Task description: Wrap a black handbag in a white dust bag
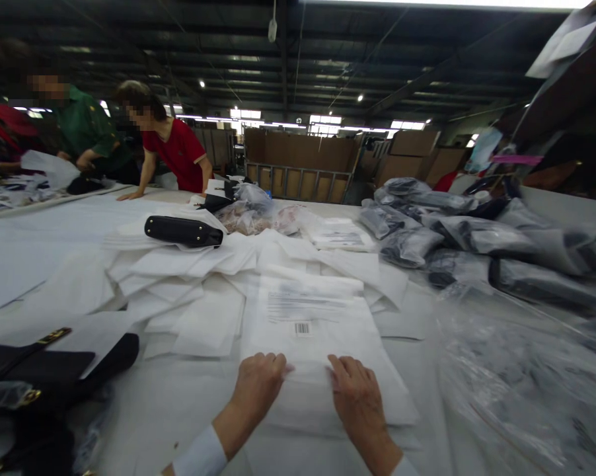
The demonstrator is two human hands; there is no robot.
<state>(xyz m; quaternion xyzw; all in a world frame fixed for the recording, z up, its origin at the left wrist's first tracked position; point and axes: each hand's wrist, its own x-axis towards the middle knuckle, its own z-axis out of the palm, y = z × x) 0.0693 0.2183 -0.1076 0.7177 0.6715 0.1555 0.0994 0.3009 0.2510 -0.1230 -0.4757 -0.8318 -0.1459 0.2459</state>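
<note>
Directly ahead, both hands rest on a flat white bag point(322, 350) lying on the white table point(40, 258), its printed text and barcode label point(302, 328) facing up. Left hand point(258, 387): fingers curled under and bunched together, knuckles up, pressing the near edge of the bag; whether the tips pinch the film cannot be told. Right hand point(355, 396): fingers held close together, bent down onto the same edge, just beside the left. Bag looks like thin, soft, matte plastic or fabric-like film, rectangular, slightly wrinkled; judged very light, limp and probably a little slippery, so it would sag if lifted by one corner. Best hold is judged to be the near edge or two corners, one per hand. Beyond it lies a loose, overlapping spread of white sheets point(179, 277), same flat limp character. A black handbag point(183, 231), smooth, long and rounded with metal fittings, sits on those sheets, well apart from the hands. Another black bag point(55, 370) with gold trim lies at near left. Right side: a heap of glossy clear-wrapped dark bundles point(476, 244), crinkled and reflective. Two people point(129, 139) work at the far left of the table.
</note>
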